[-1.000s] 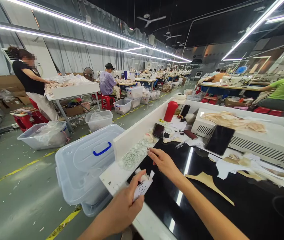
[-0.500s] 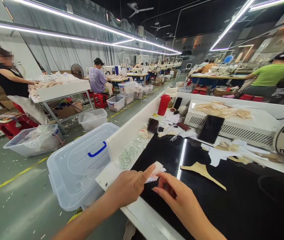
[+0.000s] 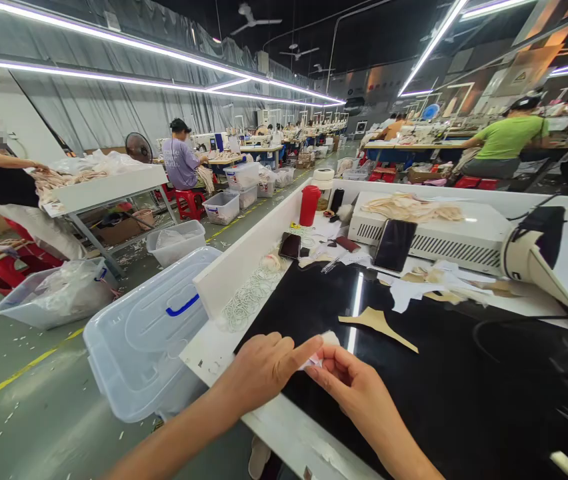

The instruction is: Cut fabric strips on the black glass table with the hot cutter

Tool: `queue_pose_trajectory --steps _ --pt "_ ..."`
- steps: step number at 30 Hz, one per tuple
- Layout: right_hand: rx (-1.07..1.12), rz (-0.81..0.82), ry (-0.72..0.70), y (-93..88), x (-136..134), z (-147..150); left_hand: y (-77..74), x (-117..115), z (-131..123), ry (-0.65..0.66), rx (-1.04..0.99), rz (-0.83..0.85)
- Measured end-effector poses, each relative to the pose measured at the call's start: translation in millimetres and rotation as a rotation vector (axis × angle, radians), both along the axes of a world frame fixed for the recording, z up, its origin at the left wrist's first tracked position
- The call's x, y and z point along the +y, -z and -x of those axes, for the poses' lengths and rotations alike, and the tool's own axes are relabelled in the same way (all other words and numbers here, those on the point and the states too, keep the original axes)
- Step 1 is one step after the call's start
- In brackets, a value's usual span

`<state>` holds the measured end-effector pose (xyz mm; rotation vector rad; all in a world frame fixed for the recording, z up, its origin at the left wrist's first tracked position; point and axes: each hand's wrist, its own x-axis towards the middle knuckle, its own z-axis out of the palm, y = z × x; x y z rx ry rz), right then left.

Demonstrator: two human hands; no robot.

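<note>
A small white piece [image 3: 331, 338], perhaps cloth or paper, is between my two hands above the near-left part of the black work surface [image 3: 464, 393]. My left hand [image 3: 264, 367] is closed on it, the index finger stretched along the piece and the other fingers curled. My right hand [image 3: 359, 390] pinches its near edge between thumb and fingertips. Much of the piece is hidden by the fingers. Beyond my hands lies a beige cut piece [image 3: 378, 324] with narrow ends, flat on the black surface.
Pale elastic loops [image 3: 249, 300] lie along the table's left side. Toward the back are a red cup [image 3: 309, 205], phones [image 3: 395, 245], white scraps [image 3: 407, 291] and a vented white box [image 3: 429, 233]. A lidded plastic bin [image 3: 149, 333] stands left. Co-workers sit or stand farther off.
My right fingers have closed in on the white piece, where before they were apart from it. The view has turned slightly right.
</note>
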<state>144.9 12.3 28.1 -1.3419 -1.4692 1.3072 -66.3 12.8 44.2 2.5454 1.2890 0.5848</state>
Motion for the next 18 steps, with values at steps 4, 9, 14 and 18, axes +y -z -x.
queue_pose_trajectory --steps 4,9,14,18 --pt "0.085 -0.005 -0.006 7.9 -5.8 -10.1 4.8 -4.6 -9.4 -0.012 -0.041 0.008" --pt "0.149 -0.052 0.026 11.6 -18.9 -28.0 -7.3 -11.9 -27.1 -0.012 -0.172 0.236" --pt "0.206 0.002 0.064 11.5 -32.6 -44.1 -25.8 -16.7 -44.3 0.023 -0.363 0.649" --pt "0.254 0.020 0.108 13.9 -39.4 -50.4 -25.0 -15.5 -55.0 0.048 -0.649 0.905"
